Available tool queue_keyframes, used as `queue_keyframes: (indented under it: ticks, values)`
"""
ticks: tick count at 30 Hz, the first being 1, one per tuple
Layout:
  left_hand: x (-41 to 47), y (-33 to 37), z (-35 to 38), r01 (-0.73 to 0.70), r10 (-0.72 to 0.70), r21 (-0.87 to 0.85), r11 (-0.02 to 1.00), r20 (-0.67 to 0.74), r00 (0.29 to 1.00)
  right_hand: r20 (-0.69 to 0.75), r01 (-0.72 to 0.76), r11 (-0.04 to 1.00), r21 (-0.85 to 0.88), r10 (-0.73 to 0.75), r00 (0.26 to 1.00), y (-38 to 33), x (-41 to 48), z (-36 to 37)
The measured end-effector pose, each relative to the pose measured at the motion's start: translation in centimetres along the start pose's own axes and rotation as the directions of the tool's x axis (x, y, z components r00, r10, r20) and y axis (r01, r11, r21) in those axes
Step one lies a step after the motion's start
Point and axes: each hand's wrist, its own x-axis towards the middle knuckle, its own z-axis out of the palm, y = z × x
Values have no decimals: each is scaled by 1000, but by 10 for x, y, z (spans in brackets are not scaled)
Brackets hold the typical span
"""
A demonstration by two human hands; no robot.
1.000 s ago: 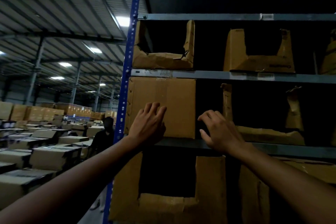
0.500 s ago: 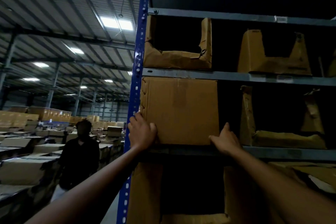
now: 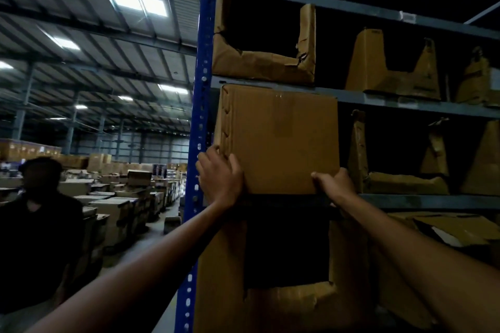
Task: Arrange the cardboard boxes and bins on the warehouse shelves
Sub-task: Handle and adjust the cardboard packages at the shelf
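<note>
I see my left hand (image 3: 220, 178) gripping the closed cardboard box (image 3: 281, 140) at its 8 o'clock corner; my right hand (image 3: 334, 184) grips at 4 o'clock.

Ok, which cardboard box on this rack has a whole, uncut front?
The closed box beside the blue upright, gripped at its lower corners by the left hand and right hand; the others have cut-out fronts.
</note>
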Motion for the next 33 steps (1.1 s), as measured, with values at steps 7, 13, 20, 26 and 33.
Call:
queue_keyframes:
  ticks: [7, 13, 20, 26, 33]
  values:
    - [-3, 19, -37, -48, 49, -170, 984, -2, 999, -115, 58, 994, 94, -47, 992, -5, -40, -43]
    - [-18, 35, -74, -111, 134, -214, 970, 98, 986, -50, 82, 983, 161, -75, 996, -18, -93, -81]
    - [-31, 51, -125, 252, -138, -523, 814, 247, 959, -63, 63, 951, 304, -46, 997, -31, -161, -106]
    - [-33, 63, -175, 516, -298, -599, 612, 431, 852, -63, 38, 928, 371, -15, 998, -26, -186, -128]
    - [-16, 29, -188, 691, -158, -524, 498, 729, 666, 68, 79, 963, 257, -100, 993, -60, -264, -140]
